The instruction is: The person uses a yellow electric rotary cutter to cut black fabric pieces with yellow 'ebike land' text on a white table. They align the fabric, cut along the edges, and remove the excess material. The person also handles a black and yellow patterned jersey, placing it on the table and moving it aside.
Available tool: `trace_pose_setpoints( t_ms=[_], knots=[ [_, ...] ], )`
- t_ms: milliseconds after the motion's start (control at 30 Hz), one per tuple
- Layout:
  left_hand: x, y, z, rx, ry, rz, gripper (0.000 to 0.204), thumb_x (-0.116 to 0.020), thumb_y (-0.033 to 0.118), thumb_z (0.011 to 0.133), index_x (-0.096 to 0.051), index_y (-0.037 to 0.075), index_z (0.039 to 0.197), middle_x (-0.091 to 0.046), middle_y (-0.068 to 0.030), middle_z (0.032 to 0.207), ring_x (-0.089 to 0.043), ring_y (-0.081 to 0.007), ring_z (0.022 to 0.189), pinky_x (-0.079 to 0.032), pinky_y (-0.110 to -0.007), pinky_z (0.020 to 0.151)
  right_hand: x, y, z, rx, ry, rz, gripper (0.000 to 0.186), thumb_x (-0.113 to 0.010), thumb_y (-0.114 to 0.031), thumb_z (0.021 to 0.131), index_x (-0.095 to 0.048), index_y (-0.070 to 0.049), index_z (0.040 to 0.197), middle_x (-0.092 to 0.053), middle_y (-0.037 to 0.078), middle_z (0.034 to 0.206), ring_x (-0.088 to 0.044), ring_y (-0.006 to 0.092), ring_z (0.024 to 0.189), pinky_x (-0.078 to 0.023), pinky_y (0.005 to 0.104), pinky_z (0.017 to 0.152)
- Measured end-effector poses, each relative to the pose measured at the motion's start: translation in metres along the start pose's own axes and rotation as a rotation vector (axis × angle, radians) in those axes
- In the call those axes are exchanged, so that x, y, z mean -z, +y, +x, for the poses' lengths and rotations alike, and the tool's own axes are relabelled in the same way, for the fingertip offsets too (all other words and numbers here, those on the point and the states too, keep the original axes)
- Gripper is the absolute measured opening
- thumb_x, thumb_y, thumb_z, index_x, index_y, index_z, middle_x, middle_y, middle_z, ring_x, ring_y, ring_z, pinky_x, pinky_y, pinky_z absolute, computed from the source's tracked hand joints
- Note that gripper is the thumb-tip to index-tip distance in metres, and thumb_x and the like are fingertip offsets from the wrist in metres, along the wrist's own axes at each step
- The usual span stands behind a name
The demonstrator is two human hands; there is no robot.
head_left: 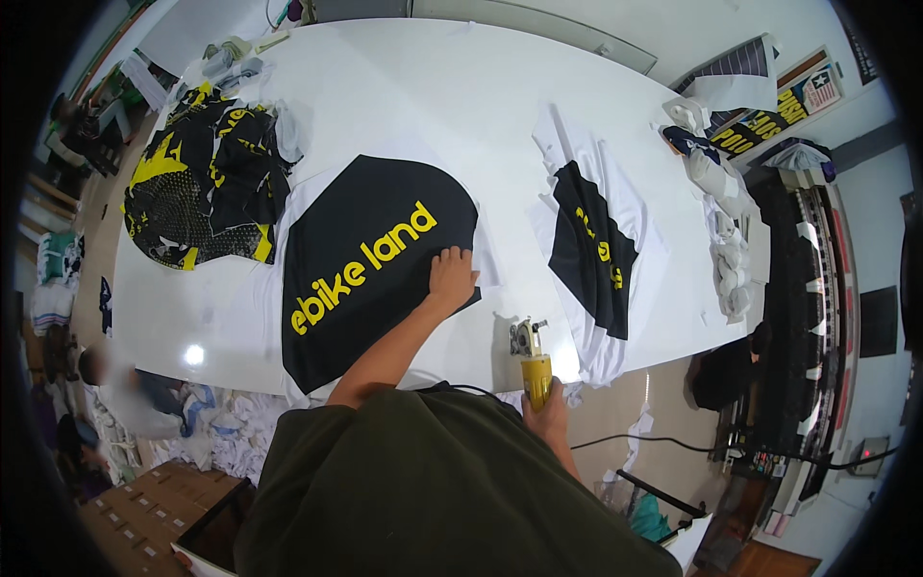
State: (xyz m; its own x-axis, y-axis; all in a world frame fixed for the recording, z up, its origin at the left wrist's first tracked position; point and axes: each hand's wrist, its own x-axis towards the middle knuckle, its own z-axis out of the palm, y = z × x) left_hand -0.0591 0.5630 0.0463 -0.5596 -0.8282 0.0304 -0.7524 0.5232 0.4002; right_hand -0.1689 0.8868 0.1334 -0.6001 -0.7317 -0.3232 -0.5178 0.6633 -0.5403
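My left hand (452, 276) lies with fingers down and slightly bent on the right side of a black fabric panel (365, 212) with large yellow lettering, which rests on white fabric. My right hand (546, 413) grips a yellow-handled electric cutter (535, 370), its metal head over the white table (452, 87) to the right of that panel. Beyond the cutter, a smaller black piece (586, 231) with yellow print lies on rumpled white fabric (635, 240). At the left is a heap of black and yellow printed pieces (183, 192).
Folded white fabric (731, 269) lines the table's right end. A large printer (808, 288) stands beyond. Another person (139, 399) is at the lower left, near scrap fabric (226, 438) and cardboard boxes (144, 510). A black cable (692, 442) hangs at the right.
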Motion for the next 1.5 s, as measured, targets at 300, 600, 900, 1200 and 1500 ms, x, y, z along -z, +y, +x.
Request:
trace_pose_setpoints(
  t_ms=[300, 600, 900, 1200, 1500],
  knots=[
    [-0.021, 0.01, 0.019, -0.134, -0.109, -0.003, 0.021, -0.062, 0.013, 0.092, -0.066, 0.008, 0.112, -0.061, -0.0143, 0.113, -0.058, -0.0336, 0.111, -0.047, -0.048, 0.09, -0.014, 0.021, -0.007, -0.001, 0.046, 0.143, 0.072, -0.077, -0.02, 0.088, -0.037, 0.0, 0.145, -0.063, 0.034, 0.12, -0.062, 0.052, 0.114, -0.051, 0.0538, 0.095],
    [0.036, -0.013, 0.01, -0.168, -0.158, -0.153, 0.077, -0.071, 0.037, 0.094, -0.038, 0.019, 0.161, -0.027, -0.0208, 0.166, -0.037, -0.0459, 0.145, -0.036, -0.062, 0.113, 0.015, 0.003, 0.001, -0.004, -0.043, 0.053, 0.072, -0.076, -0.02, 0.087, -0.04, 0.004, 0.144, -0.063, 0.034, 0.121, -0.063, 0.0507, 0.112, -0.052, 0.0532, 0.094],
    [0.061, -0.095, -0.116, 0.341, -0.445, 0.025, 0.137, -0.089, 0.064, 0.062, -0.012, 0.025, 0.168, 0.01, -0.0195, 0.173, 0.008, -0.0548, 0.156, -0.008, -0.088, 0.108, 0.005, -0.016, 0.021, 0.153, -0.186, -0.078, 0.077, -0.07, -0.025, 0.092, -0.029, 0.003, 0.15, -0.058, 0.036, 0.127, -0.064, 0.0554, 0.105, -0.054, 0.0574, 0.088],
    [0.063, -0.093, -0.112, 0.356, -0.457, 0.0, 0.136, -0.091, 0.061, 0.061, -0.013, 0.028, 0.168, 0.013, -0.0172, 0.173, 0.01, -0.0546, 0.155, -0.007, -0.088, 0.107, -0.019, -0.049, 0.054, 0.202, -0.147, -0.097, 0.078, -0.069, -0.023, 0.091, -0.027, 0.004, 0.15, -0.058, 0.036, 0.122, -0.065, 0.0545, 0.102, -0.054, 0.058, 0.087],
    [0.065, -0.093, -0.112, 0.37, -0.457, -0.008, 0.137, -0.093, 0.058, 0.061, -0.014, 0.027, 0.168, 0.011, -0.0161, 0.174, 0.01, -0.054, 0.156, -0.006, -0.088, 0.108, -0.03, -0.063, 0.062, 0.197, -0.116, -0.081, 0.075, -0.068, -0.022, 0.092, -0.027, 0.004, 0.149, -0.059, 0.037, 0.12, -0.064, 0.0546, 0.104, -0.053, 0.0579, 0.087]
  ],
)
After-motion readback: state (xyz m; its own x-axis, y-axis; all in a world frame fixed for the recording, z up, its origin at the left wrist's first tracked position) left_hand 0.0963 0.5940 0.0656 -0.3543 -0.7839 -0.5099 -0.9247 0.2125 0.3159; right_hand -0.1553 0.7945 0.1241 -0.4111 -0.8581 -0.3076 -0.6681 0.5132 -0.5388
